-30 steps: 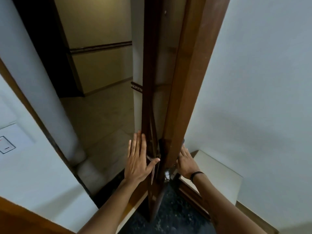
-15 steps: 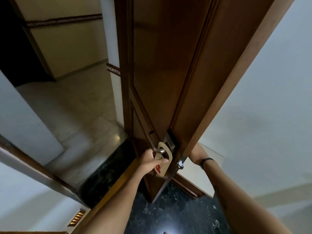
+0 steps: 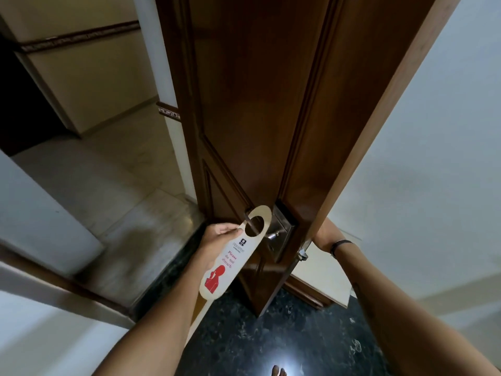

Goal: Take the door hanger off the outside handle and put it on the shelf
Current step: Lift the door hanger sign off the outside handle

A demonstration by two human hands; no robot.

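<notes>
Fingers of the left hand [image 3: 221,236] pinch the door hanger [image 3: 233,256], seemingly just clear of the handle [image 3: 271,236] (right hand hidden behind the door [image 3: 271,104], grip unreadable). Next: carry it to the shelf.

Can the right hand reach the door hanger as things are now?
Probably not directly. The right hand is behind the edge of the door, on its inner side, while the door hanger is on the outer side, held by the left hand. The door stands between them.
</notes>
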